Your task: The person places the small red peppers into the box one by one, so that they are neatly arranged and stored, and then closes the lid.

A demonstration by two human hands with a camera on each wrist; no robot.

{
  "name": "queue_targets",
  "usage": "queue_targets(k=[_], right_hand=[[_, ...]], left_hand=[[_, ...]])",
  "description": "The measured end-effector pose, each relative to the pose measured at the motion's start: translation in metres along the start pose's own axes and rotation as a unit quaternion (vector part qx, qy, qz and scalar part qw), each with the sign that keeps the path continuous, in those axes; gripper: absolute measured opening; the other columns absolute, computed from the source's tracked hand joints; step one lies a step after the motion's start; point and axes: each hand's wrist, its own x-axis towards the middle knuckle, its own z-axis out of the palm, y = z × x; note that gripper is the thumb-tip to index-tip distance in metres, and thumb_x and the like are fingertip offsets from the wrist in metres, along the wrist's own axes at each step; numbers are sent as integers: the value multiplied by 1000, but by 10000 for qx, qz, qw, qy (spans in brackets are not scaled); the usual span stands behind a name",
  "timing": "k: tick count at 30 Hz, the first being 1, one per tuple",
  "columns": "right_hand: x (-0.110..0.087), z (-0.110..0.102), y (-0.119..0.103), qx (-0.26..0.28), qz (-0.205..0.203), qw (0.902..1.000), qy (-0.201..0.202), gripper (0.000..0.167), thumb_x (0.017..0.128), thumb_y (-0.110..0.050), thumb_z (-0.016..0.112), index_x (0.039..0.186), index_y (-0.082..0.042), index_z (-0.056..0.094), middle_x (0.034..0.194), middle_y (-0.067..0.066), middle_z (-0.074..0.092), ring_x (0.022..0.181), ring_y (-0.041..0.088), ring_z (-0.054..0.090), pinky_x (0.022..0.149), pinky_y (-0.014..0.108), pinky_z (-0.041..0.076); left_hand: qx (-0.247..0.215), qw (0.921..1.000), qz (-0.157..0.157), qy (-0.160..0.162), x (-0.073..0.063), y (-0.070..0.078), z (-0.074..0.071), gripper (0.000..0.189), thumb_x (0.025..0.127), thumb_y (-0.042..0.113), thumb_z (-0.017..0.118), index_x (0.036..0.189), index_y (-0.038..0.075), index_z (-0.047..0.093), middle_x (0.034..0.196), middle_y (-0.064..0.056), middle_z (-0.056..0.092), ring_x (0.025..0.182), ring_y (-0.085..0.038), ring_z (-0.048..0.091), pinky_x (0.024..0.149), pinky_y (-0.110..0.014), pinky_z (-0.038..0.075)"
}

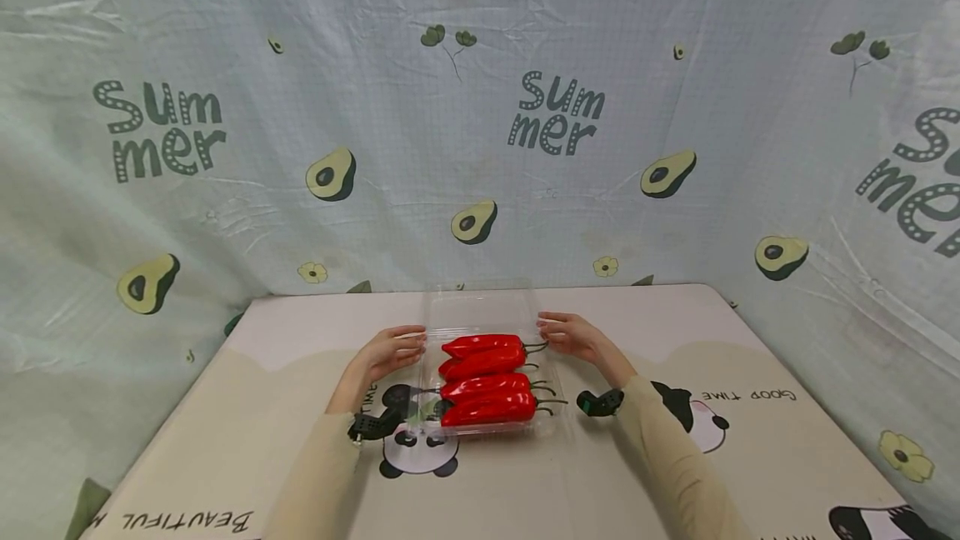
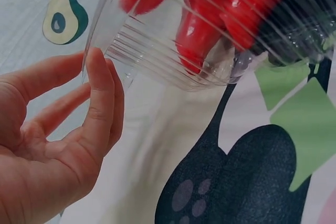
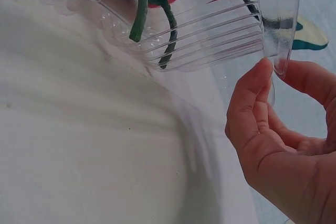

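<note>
Several glossy red peppers (image 1: 487, 409) with green stems lie side by side in a clear plastic box (image 1: 498, 433). Its transparent lid (image 1: 480, 308) stands open along the far side in the head view. At the box's left edge, my left hand (image 1: 392, 352) pinches the thin plastic between thumb and fingers. The right hand (image 1: 576, 337) pinches the opposite edge near the far corner. Ribbed side walls (image 2: 152, 51) show up close in the left wrist view. Green stems (image 3: 169, 40) press near the right wall in the right wrist view.
A pale tabletop cloth (image 1: 285, 432) carries printed panda figures and lettering. Behind and at both sides hangs a light curtain (image 1: 397, 148) printed with avocados and "summer". Dark wrist straps (image 1: 600, 402) sit over the beige sleeves (image 1: 667, 457).
</note>
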Motion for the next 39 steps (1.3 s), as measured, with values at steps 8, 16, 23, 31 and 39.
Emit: queue_targets(k=[8, 16, 23, 31, 39], right_hand=[[-2, 1, 2, 224, 8, 9997, 12, 52, 91, -12, 49, 138, -2, 29, 135, 19, 41, 89, 7, 59, 69, 14, 47], [-3, 1, 2, 396, -139, 9991, -70, 53, 91, -8, 48, 139, -3, 27, 118, 7, 52, 84, 5, 59, 68, 15, 48], [-2, 0, 4, 413, -291, 9986, -178, 54, 91, -8, 47, 139, -4, 25, 106, -2, 54, 84, 5, 59, 69, 14, 48], [-2, 0, 4, 391, -414, 9982, -196, 56, 90, -6, 48, 140, -7, 24, 108, -2, 53, 84, 5, 59, 69, 15, 48], [-4, 1, 2, 374, -465, 9981, -159, 56, 90, -4, 47, 140, -9, 24, 113, 1, 50, 85, 6, 60, 70, 16, 49]], left_hand=[[-307, 9992, -245, 23, -1, -1, 1, 49, 90, 5, 49, 136, -1, 32, 133, -22, 41, 84, -8, 60, 73, -19, 51], [-452, 9983, -348, 136, -2, -3, 2, 50, 89, 6, 50, 136, 7, 34, 123, -11, 50, 85, -11, 60, 72, -21, 51], [-459, 9985, -277, 142, -1, -5, 1, 50, 88, 8, 52, 136, 8, 35, 123, -12, 50, 85, -13, 61, 72, -21, 52], [-528, 9980, -297, 196, -2, -3, 2, 50, 88, 4, 50, 136, 9, 35, 124, -11, 49, 83, -12, 60, 71, -21, 51], [-555, 9980, -264, 174, -5, 1, 4, 53, 90, 4, 47, 139, 15, 29, 136, -17, 38, 85, -12, 59, 71, -20, 50]])
